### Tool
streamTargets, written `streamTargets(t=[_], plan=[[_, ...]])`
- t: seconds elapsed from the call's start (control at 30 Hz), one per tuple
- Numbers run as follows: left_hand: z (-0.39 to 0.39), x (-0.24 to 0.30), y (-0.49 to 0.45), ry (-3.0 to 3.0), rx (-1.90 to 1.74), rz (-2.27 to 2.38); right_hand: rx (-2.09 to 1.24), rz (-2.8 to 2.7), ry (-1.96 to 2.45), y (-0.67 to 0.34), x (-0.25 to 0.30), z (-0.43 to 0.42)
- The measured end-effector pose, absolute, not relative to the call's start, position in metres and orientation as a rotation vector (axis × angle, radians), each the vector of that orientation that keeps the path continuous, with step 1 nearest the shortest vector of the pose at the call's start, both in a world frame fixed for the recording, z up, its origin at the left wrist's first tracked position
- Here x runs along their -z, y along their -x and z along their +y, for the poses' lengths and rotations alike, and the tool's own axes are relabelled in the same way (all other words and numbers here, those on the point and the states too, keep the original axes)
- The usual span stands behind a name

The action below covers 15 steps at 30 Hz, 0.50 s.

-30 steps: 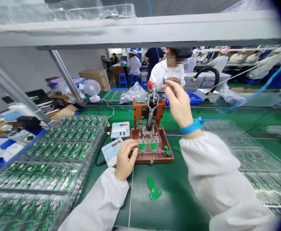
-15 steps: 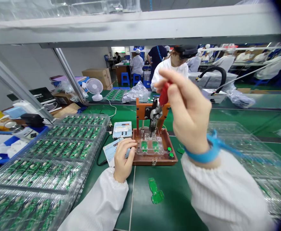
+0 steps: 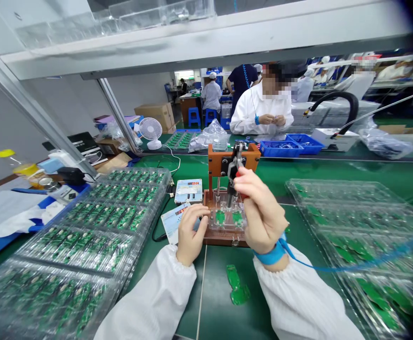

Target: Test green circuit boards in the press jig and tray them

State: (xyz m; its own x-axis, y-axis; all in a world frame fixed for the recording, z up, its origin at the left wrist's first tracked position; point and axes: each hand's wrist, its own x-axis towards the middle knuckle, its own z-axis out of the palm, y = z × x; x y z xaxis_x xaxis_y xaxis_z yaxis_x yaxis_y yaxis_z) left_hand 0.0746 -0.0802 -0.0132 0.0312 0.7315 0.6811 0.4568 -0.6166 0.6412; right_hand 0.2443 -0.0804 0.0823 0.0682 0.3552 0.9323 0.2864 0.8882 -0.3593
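My right hand (image 3: pixel 265 215) is closed around the red handle (image 3: pixel 238 174) of a toggle clamp (image 3: pixel 235 163), mostly hidden by the fingers. The clamp is mounted on an orange-brown test fixture (image 3: pixel 214 163). Under its plunger a clear plastic plate (image 3: pixel 229 224) covers two small green circuit boards (image 3: pixel 220 216). My left hand (image 3: pixel 191 233) rests at the fixture's left edge, thumb and fingers apart, fingertips by the clear plate. Several loose green boards (image 3: pixel 240 293) lie on the mat in front.
A stacked tray of green boards (image 3: pixel 119 250) fills the left side. Another clear tray (image 3: pixel 337 184) with boards stands at right. Two meter boxes (image 3: pixel 188 191) sit beside the fixture. A white fan (image 3: pixel 150 130), blue bins (image 3: pixel 280 148) and a co-worker (image 3: pixel 263 108) are beyond.
My right hand has pulled the red handle down, from above the fixture to beside its front. My left hand stays at the fixture's edge. The whole view has shifted slightly.
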Motion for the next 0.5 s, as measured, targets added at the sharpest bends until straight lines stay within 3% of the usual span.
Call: streamTargets(t=[0.27, 0.5], plan=[[-0.054, 0.025, -0.051, -2.232, -1.367, 1.382, -0.102, -1.493, 0.562, -0.244, -0.072, -0.082], [0.008, 0.012, 0.009, -2.275, -0.396, 1.627, -0.202, -1.475, 0.512, -0.251, -0.086, -0.085]])
